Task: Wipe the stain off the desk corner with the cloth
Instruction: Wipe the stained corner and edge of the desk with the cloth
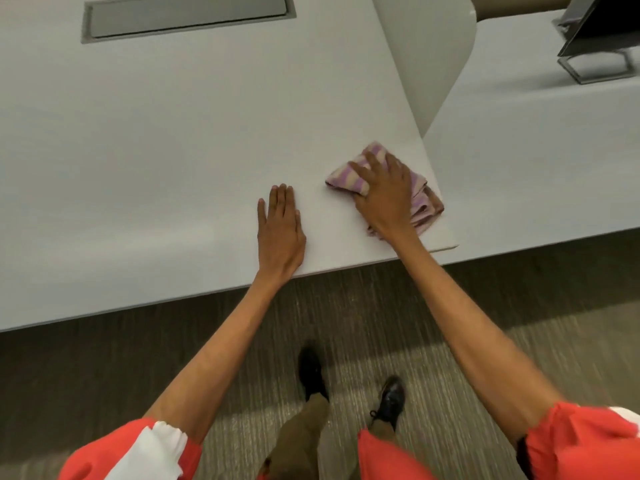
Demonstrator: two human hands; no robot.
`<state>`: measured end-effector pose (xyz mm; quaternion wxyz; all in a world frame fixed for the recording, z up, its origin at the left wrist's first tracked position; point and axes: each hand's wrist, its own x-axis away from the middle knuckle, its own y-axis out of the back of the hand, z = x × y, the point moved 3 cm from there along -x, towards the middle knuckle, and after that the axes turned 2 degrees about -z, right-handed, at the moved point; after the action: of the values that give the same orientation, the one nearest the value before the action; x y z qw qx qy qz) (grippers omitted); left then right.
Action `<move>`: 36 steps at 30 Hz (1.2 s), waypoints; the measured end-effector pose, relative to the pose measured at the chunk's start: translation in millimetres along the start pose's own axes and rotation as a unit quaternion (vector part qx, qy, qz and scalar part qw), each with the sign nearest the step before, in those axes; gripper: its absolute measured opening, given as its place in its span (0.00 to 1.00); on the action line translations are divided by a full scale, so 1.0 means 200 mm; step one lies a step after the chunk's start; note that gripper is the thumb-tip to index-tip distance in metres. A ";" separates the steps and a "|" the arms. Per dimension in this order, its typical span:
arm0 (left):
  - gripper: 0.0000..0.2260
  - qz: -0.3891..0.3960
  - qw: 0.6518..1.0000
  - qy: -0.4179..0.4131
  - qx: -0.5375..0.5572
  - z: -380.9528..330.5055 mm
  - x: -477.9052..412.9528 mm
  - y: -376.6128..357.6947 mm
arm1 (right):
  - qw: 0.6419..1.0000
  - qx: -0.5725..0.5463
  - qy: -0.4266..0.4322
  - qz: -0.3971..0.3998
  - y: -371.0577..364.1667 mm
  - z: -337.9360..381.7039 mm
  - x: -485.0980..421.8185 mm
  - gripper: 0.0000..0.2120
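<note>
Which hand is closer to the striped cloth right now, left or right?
Right. The right hand presses flat on top of the striped cloth near the desk corner, while the left hand rests flat on bare desk beside it, not touching it.

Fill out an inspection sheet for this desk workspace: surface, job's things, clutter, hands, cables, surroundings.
Surface: pale grey desk, smooth; no stain visible on the uncovered part near the corner.
Job's things: striped purple and beige cloth, bunched, lying on the desk close to the corner.
Clutter: nothing seen on this desk.
Hands: right hand spread flat on top of the cloth, pressing it down; left hand flat on bare desk beside it, apart from the cloth.
Cables: nothing seen; a closed grey hatch is set into the desk at the far side.
Surroundings: neighbouring desk to the right with a monitor stand; carpeted floor below; the person's black shoes visible.
</note>
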<state>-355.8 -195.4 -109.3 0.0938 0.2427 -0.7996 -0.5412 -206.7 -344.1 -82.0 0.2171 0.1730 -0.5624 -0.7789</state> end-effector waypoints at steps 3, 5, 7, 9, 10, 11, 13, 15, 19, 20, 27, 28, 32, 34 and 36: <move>0.23 -0.014 0.998 0.051 0.044 0.02 -0.01 0.03 | 0.998 -0.023 0.055 0.004 -0.05 0.12 0.33 0.28; 0.23 -0.001 1.000 0.025 0.018 0.04 -0.01 0.03 | 0.996 -0.034 0.079 0.000 -0.04 0.09 0.48 0.28; 0.23 0.020 1.000 -0.007 -0.001 0.09 -0.03 0.05 | 0.996 -0.037 0.076 0.004 0.00 0.02 0.46 0.28; 0.25 0.034 0.999 -0.011 -0.021 0.17 -0.06 0.07 | 0.999 -0.031 0.031 0.005 0.04 -0.04 0.34 0.28; 0.26 0.036 0.999 0.003 -0.027 0.20 -0.07 0.08 | 1.000 -0.021 0.007 -0.004 0.06 -0.07 0.27 0.28; 0.27 0.035 0.999 0.021 -0.032 0.23 -0.08 0.09 | 1.000 -0.010 -0.014 -0.015 0.08 -0.09 0.18 0.27; 0.28 0.028 0.998 0.042 -0.039 0.24 -0.08 0.09 | 0.999 0.001 -0.042 -0.033 0.10 -0.13 0.00 0.26; 0.28 0.028 0.998 0.042 -0.040 0.22 -0.09 0.08 | 0.997 0.022 -0.059 -0.038 0.10 -0.13 -0.15 0.24; 0.27 0.033 0.998 0.042 -0.025 0.22 -0.09 0.08 | 0.993 0.022 -0.113 -0.025 0.03 0.01 -0.33 0.26; 0.27 0.033 0.998 0.044 -0.018 0.22 -0.09 0.09 | 0.994 0.015 -0.105 -0.017 0.01 0.09 -0.33 0.26; 0.24 -0.009 0.992 0.071 0.104 0.25 -0.10 0.12 | 0.999 -0.037 0.025 0.014 -0.17 0.54 0.11 0.31; 0.23 -0.020 0.990 0.073 0.116 0.25 -0.10 0.12 | 0.999 -0.040 0.028 0.018 -0.17 0.51 0.15 0.31; 0.23 -0.041 0.981 0.096 0.161 0.26 -0.09 0.15 | 0.998 -0.044 0.037 0.022 -0.12 0.37 0.18 0.30; 0.23 -0.038 0.983 0.094 0.154 0.26 -0.08 0.16 | 0.998 -0.033 0.046 0.026 -0.10 0.34 0.15 0.30; 0.24 -0.031 0.982 0.112 0.149 0.24 -0.09 0.16 | 0.998 -0.034 0.048 0.032 -0.08 0.34 0.10 0.31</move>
<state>-369.2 -138.6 -97.5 0.1292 0.3375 -0.8477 -0.3883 -260.8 -294.8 -76.9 0.2749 0.1845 -0.5298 -0.7808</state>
